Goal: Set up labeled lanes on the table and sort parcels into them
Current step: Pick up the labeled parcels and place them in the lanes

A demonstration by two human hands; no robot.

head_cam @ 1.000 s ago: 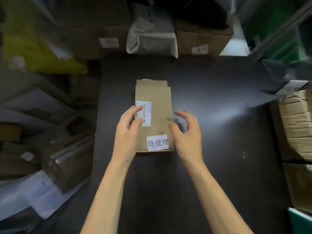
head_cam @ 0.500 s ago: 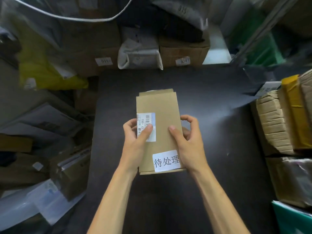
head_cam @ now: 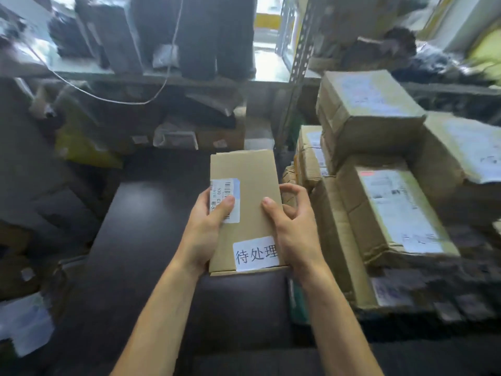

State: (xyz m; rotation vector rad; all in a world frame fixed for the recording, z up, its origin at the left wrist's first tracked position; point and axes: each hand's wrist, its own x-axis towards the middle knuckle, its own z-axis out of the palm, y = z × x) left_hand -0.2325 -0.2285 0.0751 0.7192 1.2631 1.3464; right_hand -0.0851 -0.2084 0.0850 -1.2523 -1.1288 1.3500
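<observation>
I hold a flat brown cardboard parcel (head_cam: 249, 185) in both hands above the dark table (head_cam: 141, 240). It carries a barcode sticker (head_cam: 226, 185) on its left side and a white paper label (head_cam: 256, 253) with printed characters near its front edge. My left hand (head_cam: 208, 229) grips the left edge, thumb lying on the barcode sticker. My right hand (head_cam: 292, 226) grips the right edge, thumb on top and fingers curled round the side.
A stack of taped cardboard boxes (head_cam: 379, 202) with shipping labels stands close on the right. Metal shelving (head_cam: 295, 77) with bags and parcels fills the back. More parcels (head_cam: 173, 137) line the table's far edge, and bags and boxes crowd the left floor (head_cam: 32, 267).
Both hands closed on the parcel and lifted it off the table. The view has swung right and up, bringing the box stack into sight.
</observation>
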